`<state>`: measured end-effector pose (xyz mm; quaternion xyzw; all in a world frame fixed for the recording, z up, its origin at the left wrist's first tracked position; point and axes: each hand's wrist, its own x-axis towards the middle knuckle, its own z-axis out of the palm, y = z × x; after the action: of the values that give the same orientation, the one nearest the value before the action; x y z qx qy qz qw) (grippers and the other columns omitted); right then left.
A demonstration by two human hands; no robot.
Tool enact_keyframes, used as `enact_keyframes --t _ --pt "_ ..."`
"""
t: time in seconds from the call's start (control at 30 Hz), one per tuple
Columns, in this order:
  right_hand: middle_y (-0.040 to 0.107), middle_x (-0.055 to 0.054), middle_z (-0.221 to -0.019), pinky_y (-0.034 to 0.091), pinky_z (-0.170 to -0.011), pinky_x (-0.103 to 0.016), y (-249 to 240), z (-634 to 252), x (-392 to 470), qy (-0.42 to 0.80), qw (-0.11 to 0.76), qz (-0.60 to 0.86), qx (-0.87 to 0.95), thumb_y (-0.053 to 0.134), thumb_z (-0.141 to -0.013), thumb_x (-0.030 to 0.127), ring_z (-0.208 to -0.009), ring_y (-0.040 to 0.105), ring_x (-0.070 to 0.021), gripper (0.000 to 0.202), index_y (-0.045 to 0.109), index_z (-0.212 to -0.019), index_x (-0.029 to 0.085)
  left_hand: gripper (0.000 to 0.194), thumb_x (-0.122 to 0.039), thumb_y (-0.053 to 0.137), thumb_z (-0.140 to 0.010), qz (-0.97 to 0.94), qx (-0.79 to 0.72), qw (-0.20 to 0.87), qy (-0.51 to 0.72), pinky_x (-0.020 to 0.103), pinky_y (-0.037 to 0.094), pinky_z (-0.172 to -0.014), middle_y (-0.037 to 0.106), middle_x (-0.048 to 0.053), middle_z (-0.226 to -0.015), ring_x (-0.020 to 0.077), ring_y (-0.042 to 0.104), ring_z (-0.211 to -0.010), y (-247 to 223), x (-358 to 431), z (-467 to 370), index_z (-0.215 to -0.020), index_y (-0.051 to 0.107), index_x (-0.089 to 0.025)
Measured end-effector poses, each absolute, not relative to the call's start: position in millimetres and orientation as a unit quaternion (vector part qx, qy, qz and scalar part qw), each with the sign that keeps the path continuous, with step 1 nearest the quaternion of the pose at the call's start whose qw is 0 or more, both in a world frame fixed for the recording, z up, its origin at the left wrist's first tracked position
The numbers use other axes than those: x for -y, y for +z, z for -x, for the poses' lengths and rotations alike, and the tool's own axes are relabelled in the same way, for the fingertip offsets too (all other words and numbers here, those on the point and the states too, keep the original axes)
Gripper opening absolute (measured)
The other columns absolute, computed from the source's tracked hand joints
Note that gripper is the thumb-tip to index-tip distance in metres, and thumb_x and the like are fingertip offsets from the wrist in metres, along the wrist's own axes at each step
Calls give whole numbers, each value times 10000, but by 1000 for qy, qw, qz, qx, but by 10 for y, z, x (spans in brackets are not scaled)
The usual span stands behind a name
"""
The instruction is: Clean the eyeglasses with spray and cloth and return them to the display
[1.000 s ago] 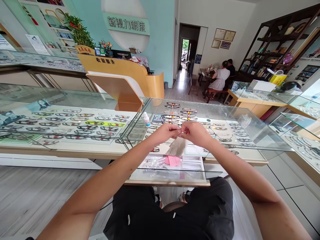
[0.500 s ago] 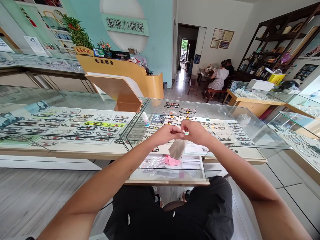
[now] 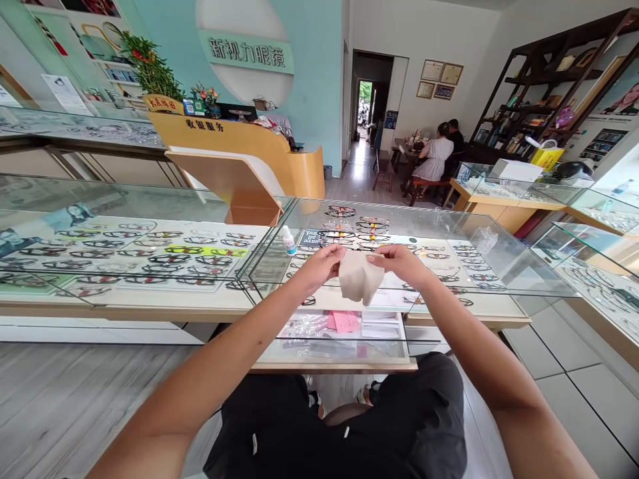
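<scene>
A small beige cloth (image 3: 360, 276) hangs spread between my hands above the glass counter. My left hand (image 3: 323, 265) pinches its left edge, and my right hand (image 3: 399, 263) has its upper right edge between thumb and fingers. Just left of my left hand, a small white spray bottle (image 3: 289, 241) stands upright on the glass top. Beneath the glass, behind and around my hands, lie several pairs of eyeglasses (image 3: 374, 223).
Below my hands a pulled-out drawer (image 3: 344, 366) holds pink paper (image 3: 345, 322) and clear plastic bags (image 3: 307, 324). An open brown box (image 3: 252, 207) stands at the left. Crumpled clear plastic (image 3: 485, 239) lies right. Two people (image 3: 435, 154) sit at a table far back.
My hands have moved apart from each other. The cloth, which hung bunched below my right hand, is now stretched out between both hands.
</scene>
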<state>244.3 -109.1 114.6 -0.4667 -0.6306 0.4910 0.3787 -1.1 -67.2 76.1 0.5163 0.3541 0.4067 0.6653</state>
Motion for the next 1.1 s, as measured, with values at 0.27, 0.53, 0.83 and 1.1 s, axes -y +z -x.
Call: enact_keyframes --t 0.27,0.53,0.83,1.1 --pt "702 7 -826 535 -716 -280 1210 -2428 1009 543 454 446 548 954 -744 620 -754 618 -148 480 755 -896 210 636 -472 1070 -603 -547 -313 701 333 381 583 -896 804 120 -1089 286 755 -1025 770 703 28 -1098 802 -177" --pt "755 -16 -761 544 -655 -247 592 -2306 1004 712 436 463 298 990 -658 277 -663 644 -127 344 734 -870 189 663 -586 1045 -548 -497 -404 665 383 324 563 -746 810 86 -982 240 738 -861 539 770 5 -980 754 -175" --pt "796 -23 -971 564 -885 -371 837 -2188 1130 500 512 380 585 910 -804 517 -948 702 -236 321 839 -969 251 593 -621 973 -656 -576 -376 511 515 422 580 -913 819 92 -1039 326 733 -1046 867 753 62 -1039 813 -197" --pt "810 -68 -1180 572 -1009 -428 864 -2245 1072 370 522 353 683 807 -893 449 -1119 716 -264 278 871 -1121 303 231 -463 935 -754 -703 -283 410 507 481 560 -1010 815 131 -1127 346 735 -1118 1099 883 164 -826 864 -255"
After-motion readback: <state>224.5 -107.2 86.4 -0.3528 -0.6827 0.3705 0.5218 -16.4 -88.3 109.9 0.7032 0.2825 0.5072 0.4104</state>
